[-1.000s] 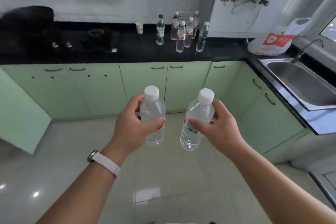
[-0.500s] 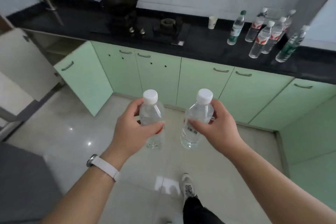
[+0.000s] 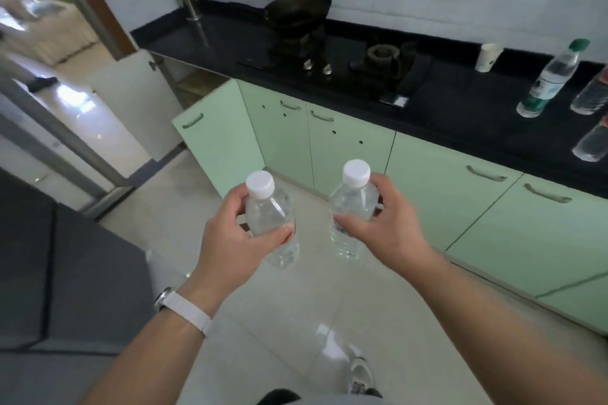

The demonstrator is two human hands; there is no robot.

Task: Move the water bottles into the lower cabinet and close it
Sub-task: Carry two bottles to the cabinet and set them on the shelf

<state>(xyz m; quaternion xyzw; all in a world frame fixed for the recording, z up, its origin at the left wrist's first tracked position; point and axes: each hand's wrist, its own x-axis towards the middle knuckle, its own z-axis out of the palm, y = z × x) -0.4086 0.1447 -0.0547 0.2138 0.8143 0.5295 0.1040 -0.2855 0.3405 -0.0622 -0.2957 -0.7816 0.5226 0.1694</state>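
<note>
Two bottles in hand

Both hands are clenched around capped water bottles above the floor: left hand (image 3: 235,240) grips the left bottle (image 3: 271,219), right hand (image 3: 381,223) the right bottle (image 3: 353,204). One green cabinet door (image 3: 218,138) stands open ahead.

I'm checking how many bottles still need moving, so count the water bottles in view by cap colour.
White cap: 2, one in the left hand, one in the right hand
Green cap: 1, green-capped bottle on the countertop
Cap cut off by the frame edge: 2, bottles at the right edge
Total: 5
</note>
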